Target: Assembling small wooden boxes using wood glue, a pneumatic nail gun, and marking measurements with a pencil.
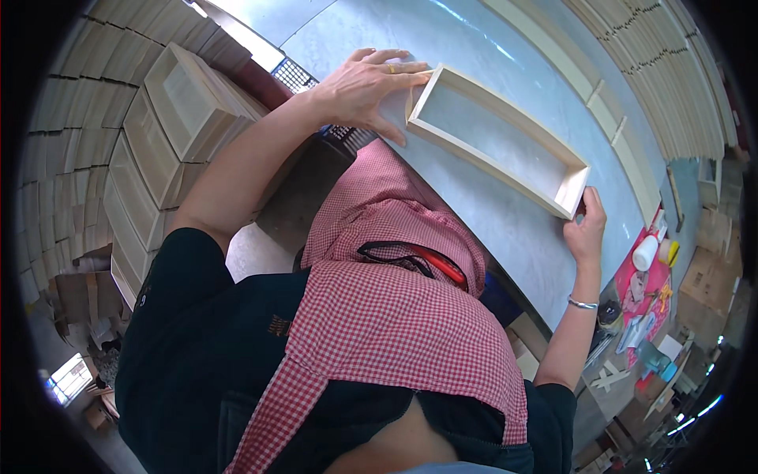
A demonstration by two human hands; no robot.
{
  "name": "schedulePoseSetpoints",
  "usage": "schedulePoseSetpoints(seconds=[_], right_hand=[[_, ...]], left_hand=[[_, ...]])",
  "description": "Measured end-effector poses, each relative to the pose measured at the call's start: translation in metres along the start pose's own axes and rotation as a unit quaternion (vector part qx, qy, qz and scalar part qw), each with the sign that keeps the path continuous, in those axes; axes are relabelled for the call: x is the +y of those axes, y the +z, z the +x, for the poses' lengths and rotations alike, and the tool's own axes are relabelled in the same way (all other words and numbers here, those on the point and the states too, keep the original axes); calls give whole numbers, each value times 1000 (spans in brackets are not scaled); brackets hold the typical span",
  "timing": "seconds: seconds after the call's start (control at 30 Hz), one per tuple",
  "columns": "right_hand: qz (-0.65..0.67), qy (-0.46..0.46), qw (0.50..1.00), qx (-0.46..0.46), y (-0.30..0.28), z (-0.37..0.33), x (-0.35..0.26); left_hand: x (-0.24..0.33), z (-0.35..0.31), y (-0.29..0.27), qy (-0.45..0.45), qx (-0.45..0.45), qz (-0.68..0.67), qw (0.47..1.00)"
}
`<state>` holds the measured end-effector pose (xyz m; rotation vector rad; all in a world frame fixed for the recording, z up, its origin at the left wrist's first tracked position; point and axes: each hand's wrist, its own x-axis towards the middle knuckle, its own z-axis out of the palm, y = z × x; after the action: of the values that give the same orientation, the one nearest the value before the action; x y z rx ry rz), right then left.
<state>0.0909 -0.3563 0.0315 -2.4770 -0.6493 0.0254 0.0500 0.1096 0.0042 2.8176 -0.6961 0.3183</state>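
Note:
A long, narrow frame of pale wood (488, 162) lies on the bluish-white tabletop (482, 55), which shows through its middle. At its left end is my left hand (367, 88), fingers stretched out and thumb apart, with fingertips touching the frame's far left corner. A thin strip of pale wood (410, 103) stands by that end, partly beside my fingers. My right hand (584, 225) is closed at the near right corner, its thumb and curled finger gripping the frame's end. What the other right fingers do is hidden.
Stacked wooden boxes (178, 107) rise at the left, with piled boards behind. A long pale wooden strip (584, 87) runs along the table's far side, before more stacked boards (647, 63). A white bottle (645, 253) and yellow tape roll (668, 252) sit at the right.

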Motion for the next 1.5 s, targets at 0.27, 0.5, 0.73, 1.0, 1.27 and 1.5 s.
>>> schedulePoseSetpoints(seconds=[0.27, 0.5, 0.73, 1.0, 1.27, 1.5], right_hand=[[131, -1, 988, 86, 0, 2, 22], [278, 165, 923, 209, -36, 18, -27], [260, 303, 899, 180, -1, 38, 9], [30, 253, 948, 193, 1, 37, 16], [237, 226, 927, 182, 3, 25, 4], [280, 170, 923, 203, 10, 23, 4]], left_hand=[[-4, 3, -10, -14, -17, -121, 992], [17, 22, -16, -186, -24, -644, 742], [44, 49, -24, -396, -109, -577, 705], [50, 53, -30, -345, -111, -303, 881], [48, 76, -9, -356, 24, -565, 744], [46, 89, -11, -406, 26, -579, 707]])
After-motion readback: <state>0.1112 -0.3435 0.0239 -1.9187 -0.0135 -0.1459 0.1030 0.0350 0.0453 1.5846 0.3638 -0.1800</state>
